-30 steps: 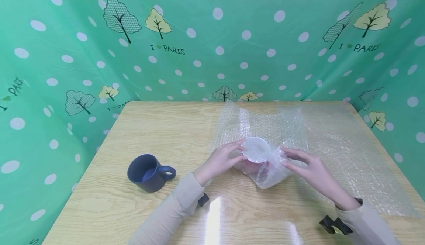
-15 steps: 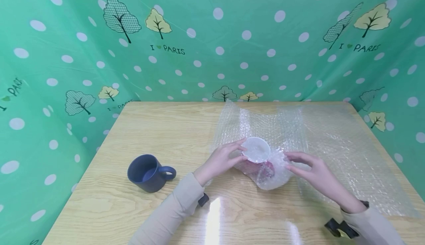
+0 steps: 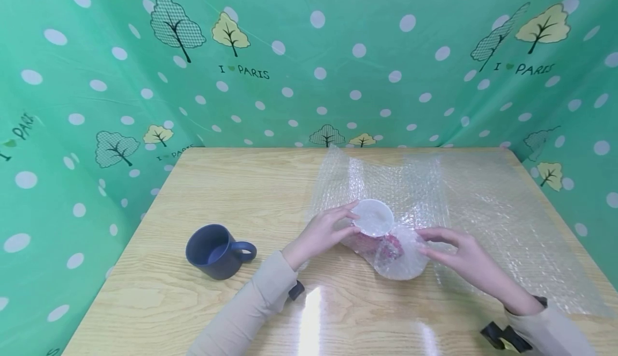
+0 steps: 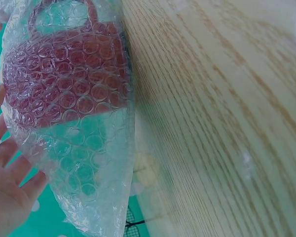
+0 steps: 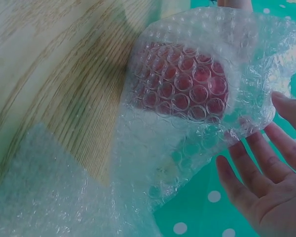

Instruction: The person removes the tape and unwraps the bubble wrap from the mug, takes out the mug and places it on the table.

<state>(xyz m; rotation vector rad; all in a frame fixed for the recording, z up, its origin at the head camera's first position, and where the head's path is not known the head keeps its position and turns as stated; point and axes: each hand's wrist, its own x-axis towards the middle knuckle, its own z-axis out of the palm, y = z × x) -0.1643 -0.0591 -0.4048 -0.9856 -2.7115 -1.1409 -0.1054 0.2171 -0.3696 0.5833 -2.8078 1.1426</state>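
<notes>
Note the right hand point(image 3: 458, 257) drawn nearer to the body than a second ago, fingers spread and straight against the loose flap of bubble wrap point(image 3: 403, 265), which now bulges further toward the near edge of the bench point(image 3: 241, 184). Keep those fingers flat and sweep the flap snugly round the red mug point(image 3: 381, 243), lying on its side inside the wrap near the middle of the bench, white mouth up and away. Smooth out slack, judging by the baggy pocket seen from the right wrist. Steady the mug with the left hand point(image 3: 323, 232), fingers relaxed and resting at the rim, not clamped. Roll slowly to avoid dragging the mug over the wood. Leave the blue mug point(image 3: 214, 249), well apart to the left, alone. Further back, hold the spare sheet point(image 3: 483, 206) flat and uncreased.
</notes>
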